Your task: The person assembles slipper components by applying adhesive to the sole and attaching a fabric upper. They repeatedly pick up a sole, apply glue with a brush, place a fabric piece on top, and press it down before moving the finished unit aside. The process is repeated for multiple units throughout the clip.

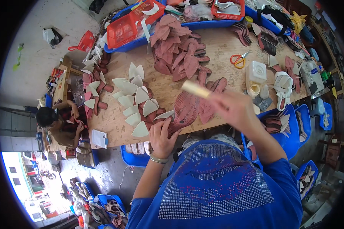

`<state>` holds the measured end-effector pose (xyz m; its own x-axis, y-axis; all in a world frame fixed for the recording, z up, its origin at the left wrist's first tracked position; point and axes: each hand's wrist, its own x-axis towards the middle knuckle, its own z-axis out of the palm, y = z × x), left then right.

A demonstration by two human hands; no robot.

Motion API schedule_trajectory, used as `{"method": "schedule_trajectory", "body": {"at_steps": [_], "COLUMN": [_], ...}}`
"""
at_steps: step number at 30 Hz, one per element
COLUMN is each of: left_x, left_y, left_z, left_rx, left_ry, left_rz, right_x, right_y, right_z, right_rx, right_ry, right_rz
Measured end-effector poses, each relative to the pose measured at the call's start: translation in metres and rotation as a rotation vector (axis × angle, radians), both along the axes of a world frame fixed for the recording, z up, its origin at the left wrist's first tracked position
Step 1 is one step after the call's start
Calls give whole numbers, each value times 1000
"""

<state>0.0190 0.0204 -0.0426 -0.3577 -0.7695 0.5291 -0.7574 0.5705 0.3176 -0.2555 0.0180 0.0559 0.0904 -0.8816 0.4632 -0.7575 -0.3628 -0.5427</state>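
Note:
My left hand [163, 137] is closed on the near end of a reddish-brown shoe insole [176, 124] at the table's front edge. A pale pointed piece [164, 115] lies by its fingertips, and a net-patterned reddish piece [186, 106] lies beyond. Raised to the right, my right hand [233, 110] grips a pale, broad-ended brush [196, 89], blurred by motion; its end is above the reddish pieces. Left of these, several reddish insoles carry pale pointed pieces [135, 101]. A heap of reddish insoles [179, 47] covers the table's far middle.
Orange-handled scissors [239, 61], a white plastic container [256, 72] and a small open jar [253, 90] stand at right, near white sandal straps [283, 87]. Red baskets [121, 31] line the back. Blue bins [286, 133] stand below the table. Another person [59, 124] works at left.

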Motion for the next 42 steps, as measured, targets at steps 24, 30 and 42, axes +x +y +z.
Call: {"method": "schedule_trajectory", "body": {"at_steps": [24,30,42], "left_x": [-3,9,44], "left_y": [7,10,21], "left_z": [-2,-6,-1], "left_rx": [208,232,299], "left_ry": [312,346,475], "left_rz": [28,81,246], "right_x": [-35,-24,16], "right_y": [-18,-13,-27], "right_z": [-40,-31,-55], "right_rx": [174,282,498], "right_ry": [-356,-435,-617], "right_rz": [52,245,110]}}
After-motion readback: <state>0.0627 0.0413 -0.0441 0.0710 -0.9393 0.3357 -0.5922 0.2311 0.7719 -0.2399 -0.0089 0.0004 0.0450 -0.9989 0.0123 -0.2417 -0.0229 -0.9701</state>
